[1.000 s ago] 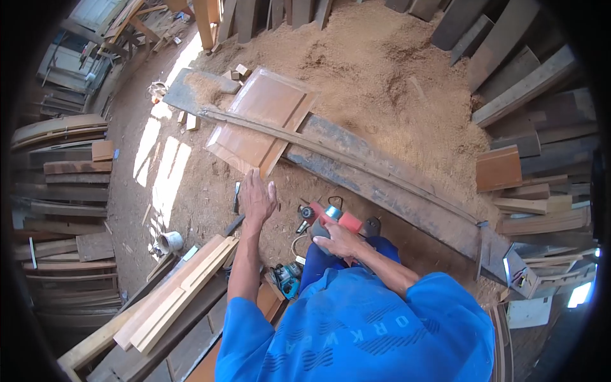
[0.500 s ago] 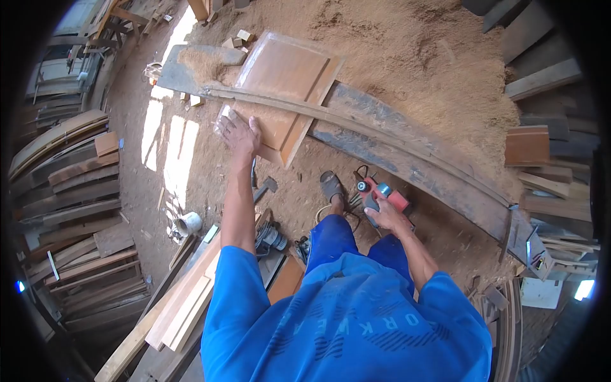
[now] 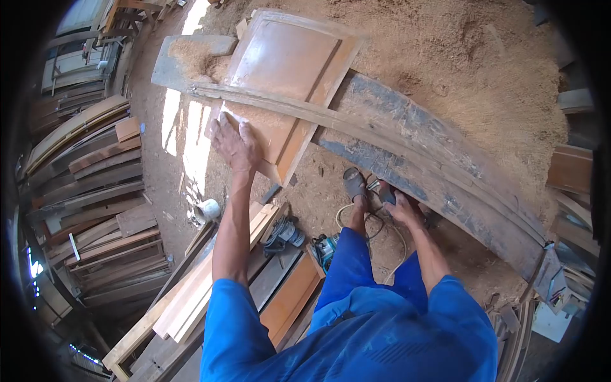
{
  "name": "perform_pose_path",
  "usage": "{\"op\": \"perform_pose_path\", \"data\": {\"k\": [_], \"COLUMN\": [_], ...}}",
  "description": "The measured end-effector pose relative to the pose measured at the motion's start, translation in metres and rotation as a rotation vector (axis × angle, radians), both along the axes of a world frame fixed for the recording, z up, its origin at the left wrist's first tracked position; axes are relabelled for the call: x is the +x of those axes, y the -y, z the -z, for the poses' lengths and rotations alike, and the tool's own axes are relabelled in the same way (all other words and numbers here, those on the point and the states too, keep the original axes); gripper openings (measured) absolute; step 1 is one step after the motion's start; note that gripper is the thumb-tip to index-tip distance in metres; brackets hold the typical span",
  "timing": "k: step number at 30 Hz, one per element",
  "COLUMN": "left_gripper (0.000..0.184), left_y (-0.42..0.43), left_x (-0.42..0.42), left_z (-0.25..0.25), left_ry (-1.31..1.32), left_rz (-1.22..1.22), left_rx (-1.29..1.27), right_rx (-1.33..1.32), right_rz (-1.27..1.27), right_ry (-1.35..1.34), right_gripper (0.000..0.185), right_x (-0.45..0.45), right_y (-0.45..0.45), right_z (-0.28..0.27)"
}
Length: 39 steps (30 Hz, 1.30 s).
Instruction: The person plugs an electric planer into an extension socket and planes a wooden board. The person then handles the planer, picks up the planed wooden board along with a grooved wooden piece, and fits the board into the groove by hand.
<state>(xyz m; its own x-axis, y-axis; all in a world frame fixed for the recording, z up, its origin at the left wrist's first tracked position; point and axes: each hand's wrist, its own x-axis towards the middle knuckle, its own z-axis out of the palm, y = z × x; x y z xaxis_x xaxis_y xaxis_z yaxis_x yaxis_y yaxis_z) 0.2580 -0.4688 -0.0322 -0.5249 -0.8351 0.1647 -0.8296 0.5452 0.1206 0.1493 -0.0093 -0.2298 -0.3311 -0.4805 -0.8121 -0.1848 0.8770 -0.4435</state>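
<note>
A raised-panel wooden door (image 3: 289, 54) lies across the long worn bench (image 3: 439, 137), with a wooden strip (image 3: 356, 124) running over it. My left hand (image 3: 235, 146) grips the door's near-left corner, thumb on its face and fingers along the edge. Low beside the bench's near side, my right hand (image 3: 402, 210) is closed on a red electric planer (image 3: 384, 191). The bench edge, the hand and shadow hide most of the planer.
Sawdust (image 3: 484, 76) covers the ground beyond the bench. Boards (image 3: 197, 286) lie at my left, with a grey power tool (image 3: 284, 235) and a teal one (image 3: 326, 248) near my legs. A cord (image 3: 401, 239) loops by my foot. Stacked timber (image 3: 108, 191) stands far left.
My right hand has brought the planer closer to my foot and the bench edge, where it is now mostly hidden. My left hand stays on the door's corner. The view has shifted.
</note>
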Motion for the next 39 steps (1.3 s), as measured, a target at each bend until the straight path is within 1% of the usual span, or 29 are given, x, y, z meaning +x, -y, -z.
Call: {"op": "perform_pose_path", "data": {"k": [1,2,3,4,6,14,15,19,23,24,26,29,35,39], "left_gripper": [0.069,0.068,0.066,0.066,0.065,0.064,0.064,0.066,0.063,0.063,0.063,0.063,0.063,0.063], "left_y": [0.000,0.001,0.001,0.000,-0.002,-0.004,-0.003,-0.008,-0.007,-0.001,0.005,0.004,0.003,-0.002], "left_x": [0.001,0.002,0.002,0.001,-0.001,0.000,0.000,-0.007,-0.007,-0.003,0.003,0.002,0.000,-0.003], "left_z": [-0.001,-0.003,-0.004,-0.005,-0.009,-0.017,-0.013,-0.018,-0.018,-0.016,-0.013,-0.012,-0.015,-0.015], "left_ry": [0.007,0.018,0.018,0.022,0.033,0.043,0.032,0.040,0.049,-0.028,-0.089,-0.100,-0.036,0.013], "left_rz": [0.019,0.038,0.054,0.052,0.049,0.032,0.076,-0.003,0.026,0.082,0.095,0.081,0.096,0.069], "left_rx": [-0.011,-0.023,-0.034,-0.032,-0.028,0.054,-0.021,0.041,0.049,0.091,0.142,0.156,0.101,0.050], "right_rx": [-0.057,-0.117,-0.091,-0.085,-0.049,-0.002,0.002,0.011,0.009,0.011,0.018,0.025,0.021,0.022], "right_rz": [-0.001,0.000,-0.012,-0.022,-0.027,-0.007,-0.004,-0.010,-0.024,-0.027,-0.034,-0.049,-0.064,-0.071], "right_ry": [-0.068,-0.134,-0.071,-0.082,-0.096,-0.095,-0.091,-0.086,-0.069,-0.063,-0.055,-0.052,-0.042,-0.031], "right_gripper": [0.086,0.085,0.078,0.077,0.076,0.071,0.071,0.068,0.066,0.066,0.064,0.063,0.059,0.057], "right_x": [0.011,0.020,-0.010,-0.023,-0.037,-0.026,-0.025,-0.020,-0.010,-0.009,-0.006,-0.006,-0.006,-0.012], "right_y": [-0.011,-0.012,0.019,0.031,0.038,0.054,0.056,0.060,0.063,0.063,0.063,0.060,0.059,0.053], "right_z": [0.048,0.076,0.025,0.020,0.030,0.126,0.135,0.157,0.170,0.173,0.176,0.180,0.182,0.168]}}
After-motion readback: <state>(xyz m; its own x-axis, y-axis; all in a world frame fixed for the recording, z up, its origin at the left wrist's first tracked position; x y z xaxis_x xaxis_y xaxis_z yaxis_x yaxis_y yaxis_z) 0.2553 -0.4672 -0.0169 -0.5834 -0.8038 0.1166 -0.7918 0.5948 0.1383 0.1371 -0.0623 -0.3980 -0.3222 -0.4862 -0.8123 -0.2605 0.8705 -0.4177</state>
